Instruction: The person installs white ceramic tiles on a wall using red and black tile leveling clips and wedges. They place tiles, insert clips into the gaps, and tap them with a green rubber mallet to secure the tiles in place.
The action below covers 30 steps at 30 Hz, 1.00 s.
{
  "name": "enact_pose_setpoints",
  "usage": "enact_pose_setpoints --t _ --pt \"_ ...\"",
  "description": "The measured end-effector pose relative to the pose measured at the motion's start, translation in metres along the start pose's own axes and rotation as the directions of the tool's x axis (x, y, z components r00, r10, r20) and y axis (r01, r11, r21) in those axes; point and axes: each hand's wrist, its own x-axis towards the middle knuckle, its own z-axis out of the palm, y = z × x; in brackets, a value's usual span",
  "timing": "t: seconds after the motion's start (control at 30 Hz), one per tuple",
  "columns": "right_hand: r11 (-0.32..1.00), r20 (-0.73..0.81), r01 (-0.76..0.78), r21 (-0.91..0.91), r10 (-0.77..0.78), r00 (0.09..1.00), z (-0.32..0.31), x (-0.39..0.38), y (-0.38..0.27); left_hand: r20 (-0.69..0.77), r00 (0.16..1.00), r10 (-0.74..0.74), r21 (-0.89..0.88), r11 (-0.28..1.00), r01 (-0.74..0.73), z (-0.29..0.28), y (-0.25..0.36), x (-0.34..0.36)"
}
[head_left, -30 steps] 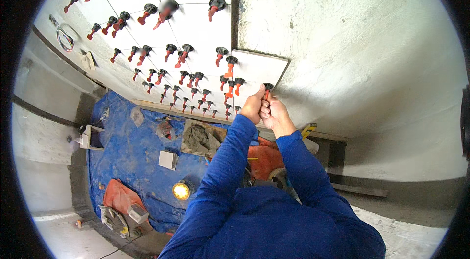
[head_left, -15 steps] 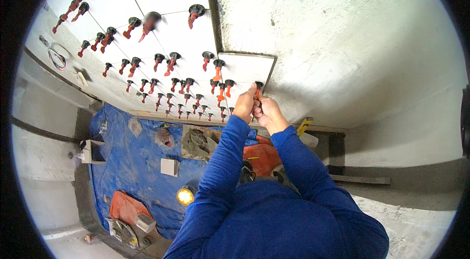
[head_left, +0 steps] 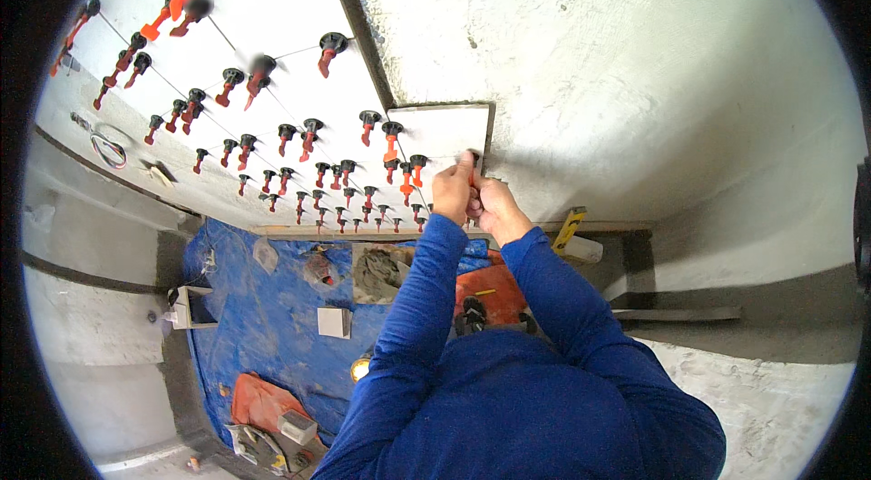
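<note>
Both my hands are raised to the wall at the lower right corner of the white tiling. My left hand (head_left: 453,191) is closed, its thumb pressed along a red and black tile leveling clip (head_left: 476,164) at the tile's right edge. Up against it, my right hand (head_left: 497,206) is closed around the lower part of the same clip, whose handle is mostly hidden by fingers. Just above them is a white tile (head_left: 443,129) with dark adhesive along its edges. More clips, such as an orange one (head_left: 392,141), stick out of the joints to the left.
Bare rough plaster (head_left: 635,72) covers the wall to the right. Below, a blue tarp (head_left: 272,298) carries a mortar tray (head_left: 363,294), a loose white tile (head_left: 334,322) and a lit lamp (head_left: 360,368). A yellow level (head_left: 569,228) stands right of my right forearm.
My view has shifted, so the tiling sits further left and the tarp lower. Both hands stay on the clip at the tile's edge. My left sleeve now covers more of the lamp.
</note>
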Motion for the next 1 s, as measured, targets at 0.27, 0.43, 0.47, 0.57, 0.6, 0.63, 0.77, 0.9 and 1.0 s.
enact_pose_setpoints --t 0.27,0.43,0.47,0.57,0.6,0.63,0.77,0.9,1.0 --pt "0.999 -0.011 0.023 0.026 -0.023 1.0 0.002 -0.003 0.001 0.479 0.864 -0.156 -0.47 0.785 0.403 -0.017 -0.011 0.018" --pt "0.999 0.002 0.039 0.016 -0.039 0.999 -0.002 0.004 0.008 0.08 0.992 -0.096 -0.3 0.947 0.115 -0.001 -0.007 0.012" --pt "0.999 -0.022 0.039 0.019 -0.039 0.999 -0.003 0.006 0.009 -0.007 0.999 -0.04 -0.246 0.969 0.037 0.003 -0.006 0.01" --pt "0.995 -0.002 0.042 -0.088 -0.042 0.999 -0.011 0.009 0.005 -0.022 0.999 0.031 -0.253 0.967 -0.035 0.006 -0.002 0.001" --pt "0.988 0.019 0.045 -0.145 -0.043 0.999 -0.016 0.009 0.001 -0.003 1.0 0.008 -0.259 0.966 -0.008 0.004 0.0 -0.003" --pt "0.915 -0.056 0.188 -0.356 -0.222 0.973 -0.022 0.007 -0.004 0.018 0.998 0.058 -0.202 0.978 -0.053 -0.002 0.0 -0.007" --pt "0.264 0.117 0.566 -0.781 -0.828 0.548 -0.033 -0.01 -0.022 0.014 0.998 0.061 0.0 0.998 -0.061 -0.034 -0.017 -0.039" --pt "0.024 0.325 0.677 -0.736 -0.864 0.384 -0.015 -0.029 -0.029 0.043 0.994 0.099 -0.002 0.995 -0.099 -0.075 -0.056 -0.074" --pt "0.044 0.309 0.67 -0.741 -0.864 0.399 0.002 -0.033 -0.028 -0.018 0.999 0.047 0.001 0.999 -0.047 -0.114 -0.09 -0.099"
